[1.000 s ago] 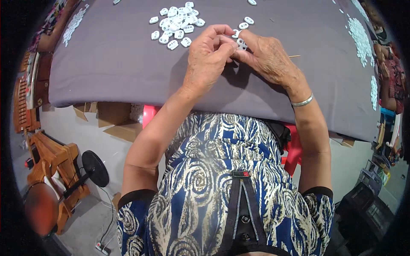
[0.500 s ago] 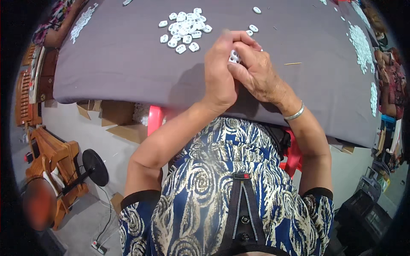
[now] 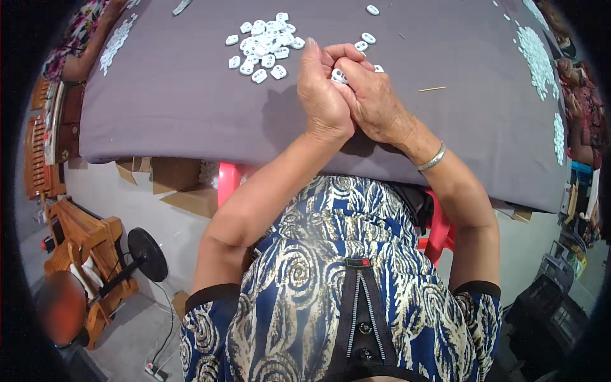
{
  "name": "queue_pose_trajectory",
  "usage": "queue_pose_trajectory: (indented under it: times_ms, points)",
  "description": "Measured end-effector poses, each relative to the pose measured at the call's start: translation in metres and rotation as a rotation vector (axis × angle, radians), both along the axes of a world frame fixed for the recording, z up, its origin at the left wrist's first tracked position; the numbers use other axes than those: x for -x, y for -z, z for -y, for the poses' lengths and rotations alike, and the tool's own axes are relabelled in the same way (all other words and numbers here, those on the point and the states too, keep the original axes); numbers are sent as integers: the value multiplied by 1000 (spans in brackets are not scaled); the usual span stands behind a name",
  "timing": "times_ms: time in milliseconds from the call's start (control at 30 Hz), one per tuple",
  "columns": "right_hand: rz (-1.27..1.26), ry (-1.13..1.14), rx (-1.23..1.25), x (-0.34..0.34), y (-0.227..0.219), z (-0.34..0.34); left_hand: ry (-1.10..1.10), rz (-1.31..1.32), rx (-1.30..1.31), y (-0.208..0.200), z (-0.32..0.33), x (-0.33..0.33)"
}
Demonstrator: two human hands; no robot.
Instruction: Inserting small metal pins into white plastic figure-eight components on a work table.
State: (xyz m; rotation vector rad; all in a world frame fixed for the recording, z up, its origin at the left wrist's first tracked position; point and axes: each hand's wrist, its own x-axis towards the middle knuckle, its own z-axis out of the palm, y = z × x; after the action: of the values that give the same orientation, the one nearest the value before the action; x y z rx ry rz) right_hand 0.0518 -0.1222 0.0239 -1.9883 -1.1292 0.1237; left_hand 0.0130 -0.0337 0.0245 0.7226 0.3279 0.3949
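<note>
My left hand [image 3: 323, 95] and my right hand [image 3: 375, 105] are cupped together above the near part of the table, fingers curled. Between them shows a small white oval piece with two dark holes, like a cord lock [image 3: 339, 76]; whatever else lies inside the palms is hidden. My left thumb stands up, away from the right hand. To the left of the hands lies a loose pile of the same white two-hole cord locks [image 3: 264, 44]. Just beyond my right fingers are a few single ones, such as a cord lock [image 3: 368, 37].
A grey cloth covers the table [image 3: 191, 114]. A thin yellowish stick [image 3: 432, 89] lies right of my hands. More white pieces are heaped at the right edge [image 3: 536, 60] and far left [image 3: 118, 44], near other people's arms. A red chair [image 3: 439, 232] is under me.
My left thumb has lifted away from the right hand. My right thumb, which lay over the white piece, is now tucked out of sight. The whole view has shifted slightly.
</note>
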Motion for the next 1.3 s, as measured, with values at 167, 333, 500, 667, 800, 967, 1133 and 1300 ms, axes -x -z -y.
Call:
queue_pose_trajectory:
  times_ms: [167,333,500,667,800,967,1133,1300]
  points:
    - [22,-11,-20,-2,3,0,-3,-3,46,0,-1,-1]
    - [77,-26,46,-5,4,0,43,-6,4,3,-5,-2]
    - [162,-61,42,-10,4,0,47,-19,67,4,-6,-10]
    - [147,-6,26,-5,5,-1,36,-64,48,-3,-5,-7]
    - [156,85,68,2,-1,-4,-29,-24,-339,13,-17,5]
    - [214,127,91,0,1,4,86,-51,-541,5,-26,37]
    - [99,-7,132,1,-6,5,185,-63,-649,6,-37,43]
    - [35,-7,279,4,-9,6,208,-134,-756,0,-41,44]
